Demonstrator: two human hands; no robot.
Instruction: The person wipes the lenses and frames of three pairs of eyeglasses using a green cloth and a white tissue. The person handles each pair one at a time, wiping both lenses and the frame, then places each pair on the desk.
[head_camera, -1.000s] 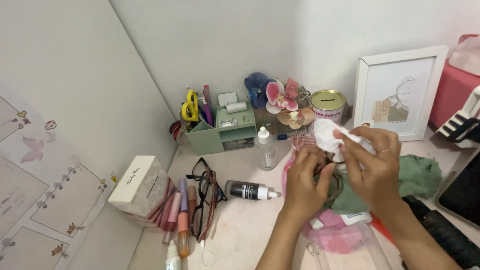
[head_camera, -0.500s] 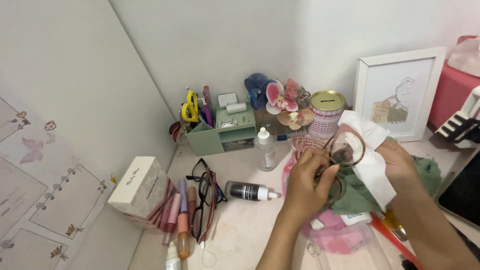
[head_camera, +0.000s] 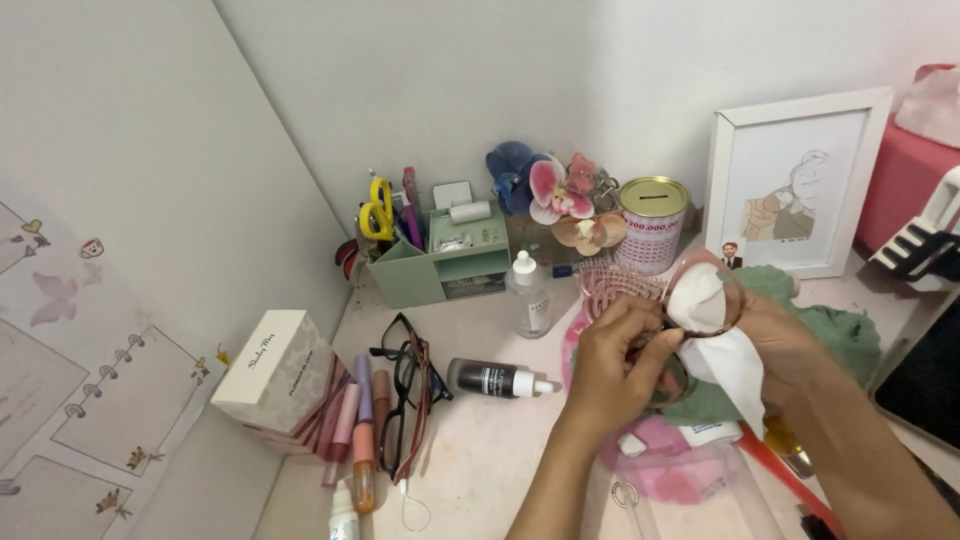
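My left hand (head_camera: 620, 365) has a closed grip on a pair of round glasses (head_camera: 690, 320) with a thin dark frame; it holds them at the bridge, between thumb and fingers. My right hand (head_camera: 790, 345) is behind the upper lens and presses a white tissue (head_camera: 722, 345) against it, so the tissue shows through the round rim and its loose end hangs down below. This grip is clenched on the tissue. The glasses are in the air above the tabletop (head_camera: 490, 450), over a green cloth (head_camera: 845, 340) and a pink pouch (head_camera: 665, 460).

To the left of my left hand, a dark dropper bottle (head_camera: 500, 379) with a white cap lies on its side. Further left lie black glasses (head_camera: 405, 400), just beside a row of lip tubes (head_camera: 358, 425) and a white box (head_camera: 278, 372). Behind the dropper bottle a clear bottle (head_camera: 526, 296) stands upright, near a green desk organizer (head_camera: 440, 258) with yellow scissors (head_camera: 379, 212). At the wall I see fabric flowers (head_camera: 560, 195), a tin money box (head_camera: 654, 225) and a white picture frame (head_camera: 795, 185).
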